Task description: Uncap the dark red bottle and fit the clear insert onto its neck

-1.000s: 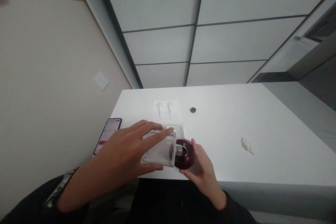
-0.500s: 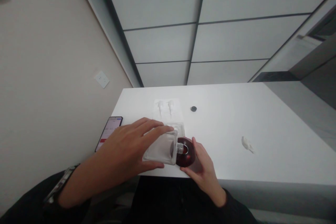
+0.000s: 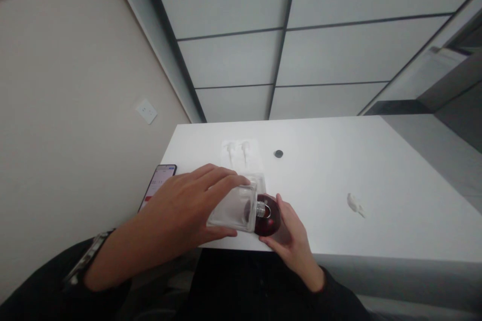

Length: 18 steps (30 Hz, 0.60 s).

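Left hand (image 3: pixel 188 205) arches over, back up, thumb (image 3: pixel 222 232) spread below the fingers (image 3: pixel 220 186)! Right hand (image 3: pixel 292 230) curves towards it, 2 forearms (image 3: pixel 120 256) angled inward.

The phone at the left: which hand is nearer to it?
Left. The left hand, on the clear bottle, partly covers the phone; the right hand, holding the dark red bottle, is farther right.

Loads of room between the dark disc (image 3: pixel 278 153) and white scrap (image 3: pixel 354 203), but two pumps (image 3: pixel 246 147) sit just past the left hand (image 3: pixel 198 201).
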{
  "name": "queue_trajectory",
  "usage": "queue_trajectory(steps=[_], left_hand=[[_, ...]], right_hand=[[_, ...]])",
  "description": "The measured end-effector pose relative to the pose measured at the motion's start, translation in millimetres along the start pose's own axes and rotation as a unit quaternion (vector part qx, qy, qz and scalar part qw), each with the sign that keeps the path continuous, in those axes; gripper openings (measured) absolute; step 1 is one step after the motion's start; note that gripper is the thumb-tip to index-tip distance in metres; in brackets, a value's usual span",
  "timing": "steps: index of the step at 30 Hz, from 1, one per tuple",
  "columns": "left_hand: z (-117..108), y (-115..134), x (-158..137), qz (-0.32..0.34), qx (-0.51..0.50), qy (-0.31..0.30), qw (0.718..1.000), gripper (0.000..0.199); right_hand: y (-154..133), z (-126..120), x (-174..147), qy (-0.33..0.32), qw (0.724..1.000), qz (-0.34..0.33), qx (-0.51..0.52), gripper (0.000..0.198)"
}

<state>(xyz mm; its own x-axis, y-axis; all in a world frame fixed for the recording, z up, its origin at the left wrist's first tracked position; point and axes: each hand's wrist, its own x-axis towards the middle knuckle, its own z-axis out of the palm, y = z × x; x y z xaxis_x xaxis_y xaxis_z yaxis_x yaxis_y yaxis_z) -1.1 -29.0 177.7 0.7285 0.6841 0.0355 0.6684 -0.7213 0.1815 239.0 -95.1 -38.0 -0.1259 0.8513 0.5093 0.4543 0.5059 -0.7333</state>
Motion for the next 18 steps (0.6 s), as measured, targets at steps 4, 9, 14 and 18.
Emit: queue_trajectory(steps=[4,9,14,18], left_hand=[[-0.8,0.2,-0.2,0.001,-0.002,-0.003,1.000,0.059],[-3.5,2.8,1.7,0.010,0.005,-0.004,1.000,0.061],[-4.5,3.7,4.3,0.017,0.010,0.000,1.000,0.062],[-4.8,3.8,3.9,0.022,0.005,0.004,1.000,0.061]], right_hand=[[0.9,1.1,-1.4,0.008,1.000,0.003,0.004,0.091],[-0.2,0.7,-0.3,0.012,1.000,-0.001,0.004,0.087],[-1.1,-0.3,-0.1,0.009,1.000,-0.001,0.003,0.089],[-1.8,-0.5,0.3,0.011,1.000,0.001,0.007,0.088]])
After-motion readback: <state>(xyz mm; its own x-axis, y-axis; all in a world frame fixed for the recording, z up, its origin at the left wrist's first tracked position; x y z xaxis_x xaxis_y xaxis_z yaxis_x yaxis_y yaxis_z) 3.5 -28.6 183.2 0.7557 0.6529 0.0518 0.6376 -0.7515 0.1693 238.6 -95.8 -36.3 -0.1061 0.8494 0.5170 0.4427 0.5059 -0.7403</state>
